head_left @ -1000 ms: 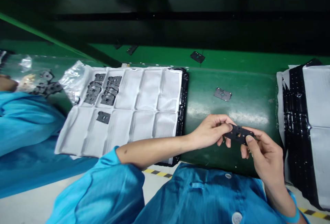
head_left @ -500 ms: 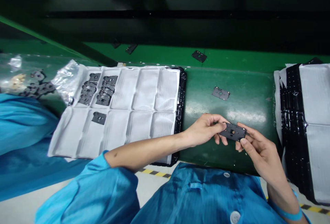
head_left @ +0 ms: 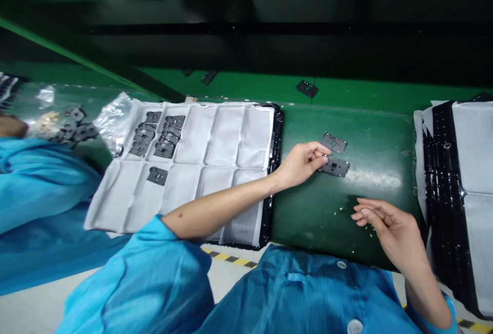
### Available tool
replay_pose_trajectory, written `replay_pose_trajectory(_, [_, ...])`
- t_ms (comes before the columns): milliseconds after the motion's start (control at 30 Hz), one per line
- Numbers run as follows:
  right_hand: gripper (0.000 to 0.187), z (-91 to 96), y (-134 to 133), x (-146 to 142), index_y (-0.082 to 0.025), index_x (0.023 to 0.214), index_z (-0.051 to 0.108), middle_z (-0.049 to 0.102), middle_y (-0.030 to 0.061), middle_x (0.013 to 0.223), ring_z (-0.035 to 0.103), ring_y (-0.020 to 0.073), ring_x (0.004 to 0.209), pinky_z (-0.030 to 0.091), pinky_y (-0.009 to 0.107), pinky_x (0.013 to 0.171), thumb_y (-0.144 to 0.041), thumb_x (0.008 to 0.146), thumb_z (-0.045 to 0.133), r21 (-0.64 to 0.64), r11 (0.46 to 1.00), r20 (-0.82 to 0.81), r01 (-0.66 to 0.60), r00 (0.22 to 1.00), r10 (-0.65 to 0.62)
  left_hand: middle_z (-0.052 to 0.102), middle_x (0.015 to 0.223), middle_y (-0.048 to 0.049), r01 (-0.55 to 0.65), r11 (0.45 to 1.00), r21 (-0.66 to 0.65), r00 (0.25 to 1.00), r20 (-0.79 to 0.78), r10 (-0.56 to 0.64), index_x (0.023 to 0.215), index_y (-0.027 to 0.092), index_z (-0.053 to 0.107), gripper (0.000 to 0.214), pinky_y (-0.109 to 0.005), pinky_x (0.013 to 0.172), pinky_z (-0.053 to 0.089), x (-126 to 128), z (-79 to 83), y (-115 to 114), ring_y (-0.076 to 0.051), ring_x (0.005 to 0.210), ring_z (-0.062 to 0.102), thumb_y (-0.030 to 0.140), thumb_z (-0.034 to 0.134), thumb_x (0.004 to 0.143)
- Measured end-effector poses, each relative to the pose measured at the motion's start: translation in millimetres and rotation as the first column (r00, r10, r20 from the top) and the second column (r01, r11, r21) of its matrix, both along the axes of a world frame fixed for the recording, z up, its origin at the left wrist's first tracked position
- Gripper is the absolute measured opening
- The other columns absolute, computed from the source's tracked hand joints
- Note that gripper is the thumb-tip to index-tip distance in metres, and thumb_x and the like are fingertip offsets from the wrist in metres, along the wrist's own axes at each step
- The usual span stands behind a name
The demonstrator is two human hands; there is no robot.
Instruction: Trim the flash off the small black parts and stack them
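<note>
My left hand (head_left: 306, 163) pinches the left end of a flat black plastic plate (head_left: 336, 167) with a small square hole. The plate lies low over the green work surface, just in front of a similar black plate (head_left: 334, 142); whether the two touch I cannot tell. Lower right, my right hand (head_left: 389, 223) is apart from the plate, thumb and fingertips drawn together. What they pinch, if anything, cannot be made out. Tiny pale bits (head_left: 341, 209) are scattered on the green surface (head_left: 304, 216) near its fingertips.
A white-lined compartment tray (head_left: 223, 136) at left holds several black plates (head_left: 169, 134). Another lined tray (head_left: 477, 144) stands at right. Farther back lies a loose black plate (head_left: 307, 88). A clear plastic bag (head_left: 115, 123) and a co-worker's blue sleeve (head_left: 42, 185) are at far left.
The black plate has moved away from me, up beside the other plate, in my left hand. My right hand has let go of it and stays lower right. The view has shifted slightly.
</note>
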State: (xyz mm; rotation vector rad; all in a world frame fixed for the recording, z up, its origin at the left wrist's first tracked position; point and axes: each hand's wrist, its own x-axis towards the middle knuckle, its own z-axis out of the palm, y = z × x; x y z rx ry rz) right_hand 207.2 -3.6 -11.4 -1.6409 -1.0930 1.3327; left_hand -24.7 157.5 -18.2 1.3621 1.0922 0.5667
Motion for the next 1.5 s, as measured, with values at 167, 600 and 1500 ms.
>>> replay_pose_trajectory(167, [0.027,-5.2,0,-1,-0.021,0.11,0.084,0.087,0.0109,0.102,0.086,0.026,0.088,0.073,0.038,0.083,-0.042,0.098,0.072,0.07,0.997,0.069,-0.037,0.997,0.033,0.069,0.086,-0.0022,0.035,0.987,0.159,0.989,-0.144,-0.011,0.104,0.01,0.075,0.014,-0.023,0.068,0.05,2,-14.5,35,-0.011,0.071,0.062,0.01,0.069,0.092])
replay_pose_trajectory(600, [0.028,-1.2,2,-5,-0.022,0.087,0.081,0.075,0.0017,0.064,0.072,0.0177,0.049,0.06,0.024,0.048,-0.05,0.09,0.082,0.11,0.994,0.174,0.002,0.984,-0.021,0.068,0.116,-0.0093,0.341,0.831,0.44,0.827,-0.56,-0.043,0.122,0.017,0.072,0.022,-0.037,0.091,0.058,5,-8.6,53,-0.021,0.095,0.07,0.021,0.068,0.1])
replay_pose_trajectory(1500, [0.012,-28.2,0,-18,-0.023,0.096,0.083,0.082,0.004,0.086,0.078,0.0223,0.076,0.059,0.033,0.076,-0.013,0.095,0.077,0.402,0.907,0.55,-0.126,0.825,-0.129,0.071,0.094,-0.0083,0.432,0.791,0.434,0.666,-0.745,0.044,0.088,0.017,0.07,0.027,-0.035,0.089,0.053,23,1.4,228,-0.028,0.096,0.069,0.034,0.086,0.074])
